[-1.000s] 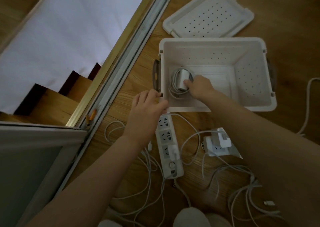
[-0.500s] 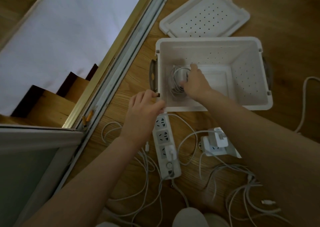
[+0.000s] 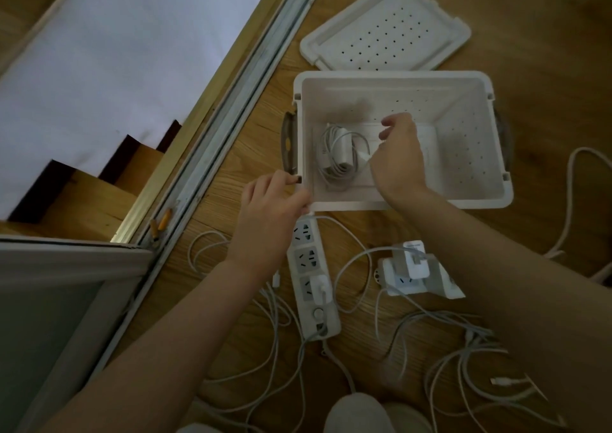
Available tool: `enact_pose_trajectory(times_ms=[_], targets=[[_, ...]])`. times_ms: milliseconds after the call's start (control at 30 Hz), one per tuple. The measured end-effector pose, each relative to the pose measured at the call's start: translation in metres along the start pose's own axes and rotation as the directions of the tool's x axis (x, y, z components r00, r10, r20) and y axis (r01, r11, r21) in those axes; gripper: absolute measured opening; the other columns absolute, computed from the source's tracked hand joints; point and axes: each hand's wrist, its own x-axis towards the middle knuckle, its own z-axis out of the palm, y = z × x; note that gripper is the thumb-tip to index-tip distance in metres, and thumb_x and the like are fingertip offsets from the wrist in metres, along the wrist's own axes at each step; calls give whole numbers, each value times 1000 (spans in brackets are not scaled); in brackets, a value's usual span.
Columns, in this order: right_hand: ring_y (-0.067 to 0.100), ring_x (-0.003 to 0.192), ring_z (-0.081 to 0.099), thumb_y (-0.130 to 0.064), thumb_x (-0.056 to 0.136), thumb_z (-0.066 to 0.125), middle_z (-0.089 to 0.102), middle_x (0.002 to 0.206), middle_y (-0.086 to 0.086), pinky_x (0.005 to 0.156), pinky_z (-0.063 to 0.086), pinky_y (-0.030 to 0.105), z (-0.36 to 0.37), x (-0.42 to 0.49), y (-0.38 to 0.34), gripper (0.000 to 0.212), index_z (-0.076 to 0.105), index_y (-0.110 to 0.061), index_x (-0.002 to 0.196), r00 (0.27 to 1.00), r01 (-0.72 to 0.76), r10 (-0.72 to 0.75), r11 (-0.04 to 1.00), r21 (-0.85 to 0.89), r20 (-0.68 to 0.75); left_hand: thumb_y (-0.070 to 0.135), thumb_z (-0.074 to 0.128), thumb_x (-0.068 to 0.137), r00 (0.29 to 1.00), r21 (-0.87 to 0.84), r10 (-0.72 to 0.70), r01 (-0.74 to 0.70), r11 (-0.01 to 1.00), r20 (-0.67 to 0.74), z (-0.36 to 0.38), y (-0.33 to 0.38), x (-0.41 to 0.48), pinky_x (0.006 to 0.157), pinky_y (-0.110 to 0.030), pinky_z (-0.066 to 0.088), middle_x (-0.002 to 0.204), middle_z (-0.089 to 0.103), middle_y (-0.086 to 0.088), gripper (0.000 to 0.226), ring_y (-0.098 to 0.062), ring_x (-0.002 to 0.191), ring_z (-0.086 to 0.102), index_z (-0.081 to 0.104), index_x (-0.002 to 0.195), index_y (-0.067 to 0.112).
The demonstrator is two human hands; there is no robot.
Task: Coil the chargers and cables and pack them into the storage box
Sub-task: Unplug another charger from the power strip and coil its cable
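Your right hand (image 3: 397, 158) has lifted off the coiled charger (image 3: 341, 154); its grip is loose, fingers apart, holding nothing. Your left hand (image 3: 273, 201) stays clamped on the near left corner of the storage box (image 3: 470, 167). The charger lies at the left end of the box's bottom. The lid (image 3: 384, 25) lies behind the box, and a power strip (image 3: 313, 277) lies in front.
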Motion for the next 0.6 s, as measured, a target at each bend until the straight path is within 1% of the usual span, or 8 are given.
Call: enact_pose_trajectory(times_ms=[100,133,200,233,300,367,467,600], targets=[[13,87,55,-12,97,40,55,104,-1,81,50,36,0,-25,-4,21,48,-15,116,975,223,-224,974,-35,-12,11,72,78,1000,1,-1,1,1000,-4,0,0,0,83,-39,41,103,60,-9,11,-28,98,55,64,84,16],[12,87,56,-22,99,38,56,105,-2,79,51,36,1,-36,-5,20,49,-17,115,949,316,-312,945,-80,51,12,72,78,1000,6,0,0,1000,-3,0,1,-1,83,-40,41,103,60,-8,11,-28,98,55,64,84,16],[15,93,57,-33,99,36,55,112,-1,80,50,36,6,-56,-2,27,49,-19,117,866,475,-422,862,-179,267,13,72,78,1000,19,2,-1,1000,-4,-1,1,0,83,-41,41,103,61,-8,11,-29,97,56,64,84,17],[17,97,56,-32,99,36,55,114,0,83,49,36,8,-63,4,27,49,-18,119,818,541,-445,811,-222,365,13,71,77,1000,21,0,0,1000,-7,-1,2,0,84,-42,41,103,61,-7,10,-30,97,56,64,84,17],[20,102,54,-23,98,41,57,113,1,85,44,35,11,-68,11,25,52,-18,119,739,642,-482,716,-274,472,16,68,79,1000,23,-4,4,1000,-12,-1,2,1,86,-43,41,104,62,-7,7,-30,98,56,64,85,17],[21,102,54,-17,96,44,59,111,0,84,43,35,8,-67,11,25,54,-19,119,721,658,-482,703,-272,497,17,66,82,1000,30,-8,9,1000,-16,-1,2,2,87,-42,40,105,62,-7,4,-30,99,56,64,86,17],[22,102,57,-19,97,43,63,113,1,84,46,38,4,-62,3,31,54,-23,125,729,644,-480,722,-253,488,16,66,83,1000,36,-19,19,999,-6,1,2,8,88,-43,40,108,63,-7,4,-30,100,56,64,87,17],[20,103,56,-15,95,47,60,114,1,81,45,32,4,-60,-4,31,54,-21,124,773,591,-431,756,-281,465,11,66,83,999,17,-35,36,999,-6,2,3,16,88,-46,42,110,63,-9,7,-33,100,57,65,88,15]])
